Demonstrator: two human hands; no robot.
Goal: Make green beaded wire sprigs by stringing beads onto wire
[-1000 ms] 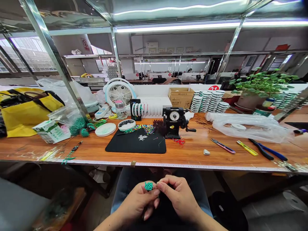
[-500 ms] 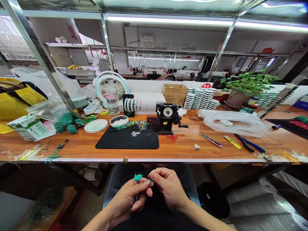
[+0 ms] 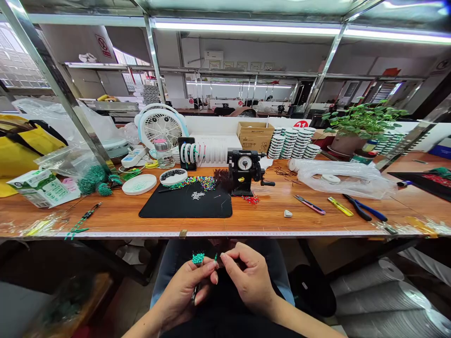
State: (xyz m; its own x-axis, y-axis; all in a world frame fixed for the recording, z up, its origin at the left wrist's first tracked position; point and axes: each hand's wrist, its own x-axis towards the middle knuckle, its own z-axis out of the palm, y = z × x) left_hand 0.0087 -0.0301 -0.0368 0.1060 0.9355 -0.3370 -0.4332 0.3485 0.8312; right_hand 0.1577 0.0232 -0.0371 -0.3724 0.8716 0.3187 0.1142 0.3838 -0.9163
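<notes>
My left hand [image 3: 188, 286] is closed around the stem of a small cluster of teal beads [image 3: 198, 257], held upright over my lap below the table edge. My right hand [image 3: 246, 277] is pinched beside it, thumb and forefinger closed on a thin wire or bead strand that I can barely make out. Both hands almost touch. On the table above lie a black work mat [image 3: 186, 206] with a small pile of white beads, mixed coloured beads [image 3: 200, 182] and a black hand-crank winder [image 3: 244, 171].
The wooden table [image 3: 268, 218] carries a white fan [image 3: 160, 126], stacked spools [image 3: 292, 143], a cardboard box [image 3: 255, 135], a clear plastic bag [image 3: 345, 178], scissors and pliers [image 3: 362, 209], a yellow bag [image 3: 21, 145], green bead clusters [image 3: 95, 180] and a potted plant [image 3: 359, 124]. Metal frame posts rise at left and right.
The view shifted left and slightly down across the frames. My hands have parted a little, and the teal cluster has moved left and up with my left hand.
</notes>
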